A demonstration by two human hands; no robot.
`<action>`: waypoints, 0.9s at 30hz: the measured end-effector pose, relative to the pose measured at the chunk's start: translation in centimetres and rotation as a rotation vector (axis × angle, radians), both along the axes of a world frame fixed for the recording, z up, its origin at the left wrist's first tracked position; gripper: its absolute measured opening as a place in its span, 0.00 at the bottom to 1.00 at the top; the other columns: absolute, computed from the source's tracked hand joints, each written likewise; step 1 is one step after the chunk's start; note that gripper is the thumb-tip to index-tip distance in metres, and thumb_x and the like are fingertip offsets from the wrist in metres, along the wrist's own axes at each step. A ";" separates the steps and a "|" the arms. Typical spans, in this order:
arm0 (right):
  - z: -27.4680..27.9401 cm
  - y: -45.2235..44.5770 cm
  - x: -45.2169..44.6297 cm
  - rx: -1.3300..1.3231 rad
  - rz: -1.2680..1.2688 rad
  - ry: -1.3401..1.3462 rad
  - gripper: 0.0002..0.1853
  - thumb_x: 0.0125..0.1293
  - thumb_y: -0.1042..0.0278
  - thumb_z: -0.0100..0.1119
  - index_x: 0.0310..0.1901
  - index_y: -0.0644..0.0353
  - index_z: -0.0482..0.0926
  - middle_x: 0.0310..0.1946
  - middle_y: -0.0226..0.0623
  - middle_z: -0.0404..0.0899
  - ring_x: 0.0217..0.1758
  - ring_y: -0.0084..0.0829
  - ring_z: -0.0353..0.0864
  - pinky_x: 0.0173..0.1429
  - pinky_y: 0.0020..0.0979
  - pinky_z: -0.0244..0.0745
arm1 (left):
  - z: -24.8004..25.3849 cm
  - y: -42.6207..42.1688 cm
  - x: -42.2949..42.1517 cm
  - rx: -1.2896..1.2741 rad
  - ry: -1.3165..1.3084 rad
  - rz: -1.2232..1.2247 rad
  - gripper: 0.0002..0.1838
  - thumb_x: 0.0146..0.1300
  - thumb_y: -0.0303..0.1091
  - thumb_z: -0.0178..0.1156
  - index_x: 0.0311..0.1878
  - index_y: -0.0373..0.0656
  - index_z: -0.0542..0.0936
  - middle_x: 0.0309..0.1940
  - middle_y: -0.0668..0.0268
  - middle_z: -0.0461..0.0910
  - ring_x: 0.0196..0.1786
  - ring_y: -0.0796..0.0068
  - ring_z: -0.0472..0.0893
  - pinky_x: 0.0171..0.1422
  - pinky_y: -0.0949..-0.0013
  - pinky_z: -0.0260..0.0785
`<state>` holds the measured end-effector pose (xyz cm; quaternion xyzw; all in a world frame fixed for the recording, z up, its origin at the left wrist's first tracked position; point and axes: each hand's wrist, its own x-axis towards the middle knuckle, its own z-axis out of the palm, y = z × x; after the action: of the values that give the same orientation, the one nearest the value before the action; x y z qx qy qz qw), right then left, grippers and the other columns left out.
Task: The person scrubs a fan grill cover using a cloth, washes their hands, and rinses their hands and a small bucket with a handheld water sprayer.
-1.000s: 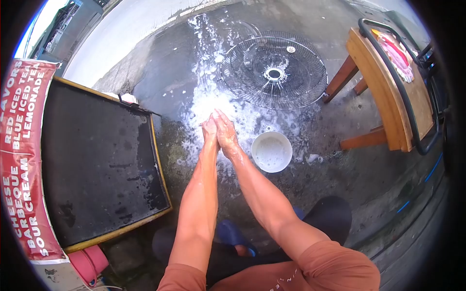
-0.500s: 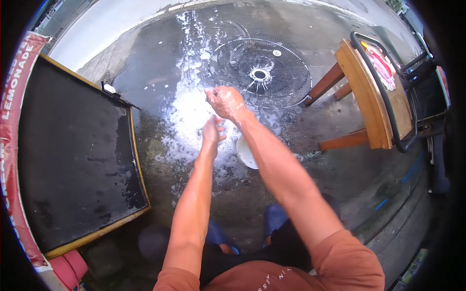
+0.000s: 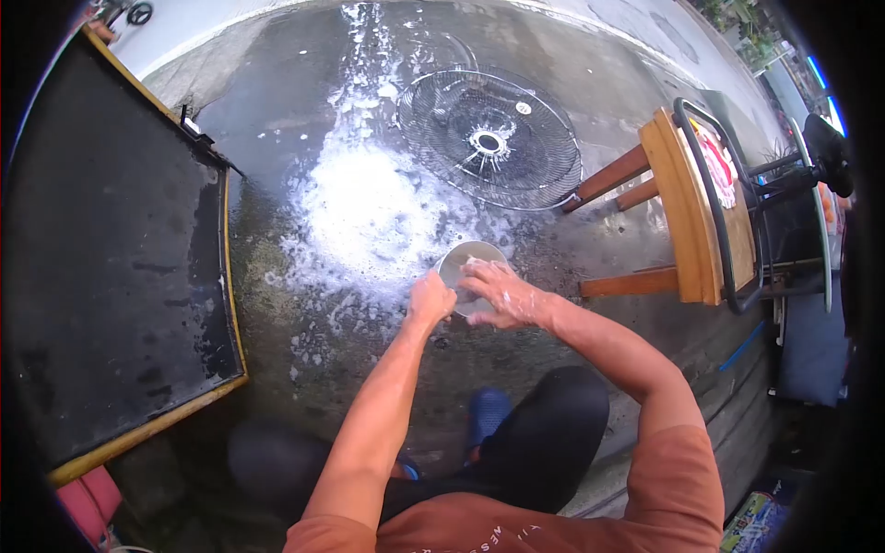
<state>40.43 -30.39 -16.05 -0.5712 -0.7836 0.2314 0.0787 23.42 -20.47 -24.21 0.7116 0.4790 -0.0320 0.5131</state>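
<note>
A white round tub point(image 3: 469, 253) stands on the wet ground, partly covered by both hands. My left hand point(image 3: 430, 297) is closed on the left side of its rim. My right hand point(image 3: 502, 293), with suds on it, reaches over the tub's right side, its fingers spread and nothing visible in them. Bright white foam point(image 3: 364, 207) spreads over the ground to the left of the tub. Beyond the tub a round wire fan grille point(image 3: 535, 152) lies flat.
A black board with a yellow frame point(image 3: 111, 258) leans at the left. On the right stands a wooden stool point(image 3: 687, 212) with a black metal frame and a pink cloth point(image 3: 714, 166) on it. A pink container point(image 3: 89, 502) is at the lower left.
Both hands have come apart from each other and moved to the tub. The left has closed on the rim; the right has opened over the tub. The view has shifted.
</note>
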 end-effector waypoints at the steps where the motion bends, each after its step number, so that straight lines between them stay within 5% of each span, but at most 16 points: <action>1: 0.6 -1.0 0.5 -0.131 0.031 -0.023 0.38 0.60 0.52 0.72 0.68 0.55 0.67 0.73 0.46 0.60 0.80 0.50 0.56 0.79 0.55 0.54 | 0.7 0.0 0.4 -0.033 -0.014 -0.014 0.16 0.58 0.29 0.56 0.43 0.25 0.81 0.27 0.44 0.85 0.30 0.51 0.88 0.46 0.55 0.81; 6: -2.3 -5.7 2.6 -0.137 0.073 -0.269 0.21 0.53 0.67 0.70 0.50 0.55 0.78 0.53 0.37 0.78 0.65 0.40 0.74 0.70 0.48 0.65 | 2.2 -0.2 2.5 -0.242 -0.059 -0.077 0.18 0.63 0.32 0.58 0.47 0.23 0.81 0.28 0.46 0.86 0.28 0.56 0.89 0.40 0.61 0.84; 9: -1.8 -8.5 4.0 -0.094 -0.035 -0.302 0.12 0.47 0.76 0.65 0.35 0.53 0.78 0.35 0.28 0.81 0.50 0.34 0.79 0.60 0.41 0.70 | 4.0 0.2 3.7 -0.546 0.039 -0.352 0.31 0.73 0.52 0.56 0.56 0.27 0.80 0.35 0.47 0.87 0.33 0.64 0.89 0.39 0.65 0.83; 13: -0.3 -12.7 6.3 -0.177 -0.081 -0.302 0.13 0.48 0.78 0.64 0.37 0.54 0.78 0.36 0.34 0.80 0.49 0.36 0.78 0.59 0.42 0.71 | 5.8 3.2 3.7 -0.411 -0.084 -0.358 0.28 0.72 0.53 0.56 0.58 0.37 0.83 0.45 0.47 0.86 0.44 0.60 0.88 0.50 0.55 0.80; 15: -1.4 -15.3 8.0 -0.154 -0.023 -0.319 0.15 0.47 0.78 0.65 0.40 0.56 0.80 0.39 0.36 0.81 0.51 0.39 0.78 0.59 0.44 0.71 | 1.0 3.9 3.6 0.041 -0.204 -0.115 0.18 0.67 0.42 0.61 0.44 0.35 0.87 0.35 0.44 0.86 0.38 0.49 0.88 0.52 0.51 0.79; 17: 1.3 -16.2 7.5 -0.016 -0.102 -0.322 0.16 0.48 0.78 0.64 0.42 0.57 0.81 0.42 0.40 0.82 0.56 0.42 0.77 0.61 0.45 0.71 | 4.1 6.2 1.4 0.126 -0.218 0.092 0.12 0.60 0.33 0.60 0.36 0.33 0.86 0.34 0.40 0.84 0.41 0.42 0.85 0.52 0.50 0.77; 19: 4.3 -16.9 7.3 -0.011 -0.233 -0.251 0.15 0.53 0.76 0.62 0.45 0.61 0.84 0.48 0.46 0.83 0.61 0.47 0.77 0.67 0.46 0.71 | 4.4 8.7 -2.1 0.219 -0.115 0.066 0.12 0.57 0.34 0.61 0.32 0.32 0.85 0.31 0.40 0.83 0.41 0.42 0.85 0.52 0.49 0.77; 21: 7.5 -17.8 7.6 -0.213 -0.426 -0.146 0.13 0.54 0.77 0.63 0.44 0.62 0.84 0.45 0.47 0.84 0.57 0.49 0.80 0.64 0.46 0.74 | 9.5 10.5 -7.0 0.216 0.094 0.089 0.15 0.57 0.37 0.63 0.32 0.31 0.85 0.33 0.40 0.83 0.43 0.42 0.84 0.55 0.49 0.76; 23: 10.9 -19.0 7.9 -0.357 -0.567 -0.110 0.13 0.57 0.75 0.62 0.45 0.62 0.84 0.43 0.48 0.85 0.53 0.51 0.82 0.62 0.45 0.76 | 9.3 11.1 -13.4 0.383 0.217 0.099 0.18 0.59 0.41 0.63 0.32 0.31 0.85 0.37 0.38 0.83 0.48 0.43 0.83 0.59 0.50 0.74; 25: 14.2 -20.7 8.6 -0.438 -0.659 -0.149 0.12 0.62 0.72 0.60 0.48 0.61 0.84 0.43 0.49 0.86 0.51 0.51 0.84 0.62 0.43 0.77 | 15.8 10.6 -19.4 0.308 0.413 0.155 0.22 0.64 0.47 0.64 0.41 0.32 0.86 0.50 0.40 0.81 0.55 0.42 0.81 0.62 0.48 0.73; 27: 18.3 -21.9 8.7 -0.525 -0.779 -0.031 0.12 0.64 0.71 0.60 0.48 0.61 0.85 0.42 0.49 0.87 0.50 0.49 0.86 0.60 0.42 0.79 | 19.7 9.6 -25.7 0.210 0.509 0.217 0.19 0.65 0.44 0.64 0.44 0.34 0.85 0.51 0.43 0.80 0.56 0.43 0.80 0.62 0.49 0.73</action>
<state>49.10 -52.29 2.25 -0.8266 -0.4270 0.3665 0.0009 -2.27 -10.86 -4.56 0.6743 0.6663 -0.1048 0.3006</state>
